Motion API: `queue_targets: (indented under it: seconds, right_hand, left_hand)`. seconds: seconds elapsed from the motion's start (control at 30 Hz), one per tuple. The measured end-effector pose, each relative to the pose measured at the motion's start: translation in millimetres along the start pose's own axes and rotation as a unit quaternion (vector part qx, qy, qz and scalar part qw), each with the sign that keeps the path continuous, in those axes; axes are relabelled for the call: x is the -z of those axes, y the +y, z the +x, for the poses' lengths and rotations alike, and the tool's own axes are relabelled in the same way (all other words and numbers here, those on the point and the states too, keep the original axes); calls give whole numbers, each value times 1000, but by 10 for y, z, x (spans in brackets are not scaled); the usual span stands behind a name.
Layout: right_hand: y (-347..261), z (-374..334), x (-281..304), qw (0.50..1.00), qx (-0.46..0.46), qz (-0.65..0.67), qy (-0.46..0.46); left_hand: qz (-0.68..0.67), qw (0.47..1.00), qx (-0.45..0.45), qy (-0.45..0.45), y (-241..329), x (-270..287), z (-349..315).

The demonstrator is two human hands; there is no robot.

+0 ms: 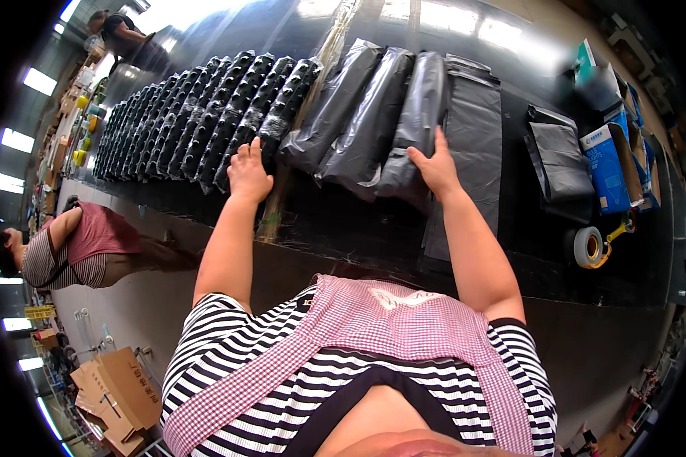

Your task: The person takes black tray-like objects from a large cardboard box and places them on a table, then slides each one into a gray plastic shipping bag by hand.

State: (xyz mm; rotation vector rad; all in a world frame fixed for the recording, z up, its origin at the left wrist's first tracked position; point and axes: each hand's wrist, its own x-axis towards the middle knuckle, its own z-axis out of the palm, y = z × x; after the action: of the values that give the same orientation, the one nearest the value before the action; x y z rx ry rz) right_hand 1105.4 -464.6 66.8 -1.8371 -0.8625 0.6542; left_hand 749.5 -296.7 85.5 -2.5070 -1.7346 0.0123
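Note:
My left hand (249, 174) rests at the near end of a row of black knobbly rolls (278, 103) wrapped in clear film. Its fingers are stretched out and hold nothing. To the right of that row, several long bundles in shiny dark grey plastic bags lie side by side, among them a left one (335, 107) and a middle one (370, 118). My right hand (436, 167) lies against the near right side of the rightmost bagged bundle (419, 114), thumb and fingers apart. Beside it lies a flat dark grey plastic bag (472, 129).
On the black table (526, 259), folded grey plastic bags (560, 164), blue cartons (610, 167) and a tape dispenser (591, 247) lie at right. Two people stand at left, one in a red apron (103, 232), another farther off (122, 34). Cardboard boxes (118, 392) stand lower left.

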Motion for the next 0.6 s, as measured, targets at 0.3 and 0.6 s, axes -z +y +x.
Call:
queue_targets:
  seconds: [0.3, 0.6]
  right_hand:
    - [-27, -784, -57, 990, 137, -27, -38]
    - [-311, -1336, 502, 940, 75, 319, -91]
  left_hand:
    - [-504, 857, -13, -106, -92, 171, 29]
    - [-556, 755, -325, -124, 1867, 673, -1178]
